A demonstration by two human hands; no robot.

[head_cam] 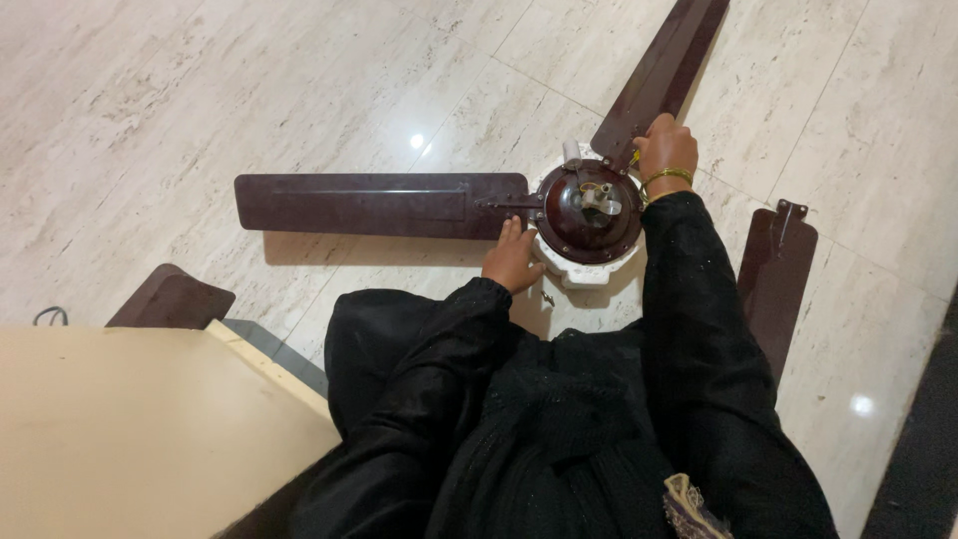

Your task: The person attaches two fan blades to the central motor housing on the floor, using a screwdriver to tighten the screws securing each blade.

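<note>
A: Report your hands.

B: Your left hand [511,258] lies flat, fingers extended, on the white rim of the round ceiling-fan motor housing with a dark maroon glossy cap [587,212], next to the bracket of the long dark brown metal blade pointing left [379,204]. It grips nothing. Your right hand [666,148] is curled at the root of the second dark brown blade, angled up and right [661,78]; whether it pinches a fastener or a tool cannot be determined.

A: Where is the fan?

B: It lies on the pale veined marble floor [200,90], just ahead of your knees, motor cap facing up. Two blades are attached to the housing.

A: Other parts?

B: A detached dark brown blade with a metal bracket [776,279] lies on the floor to your right, apart from the motor. A cream-coloured flat board [130,429] sits to your left.
</note>
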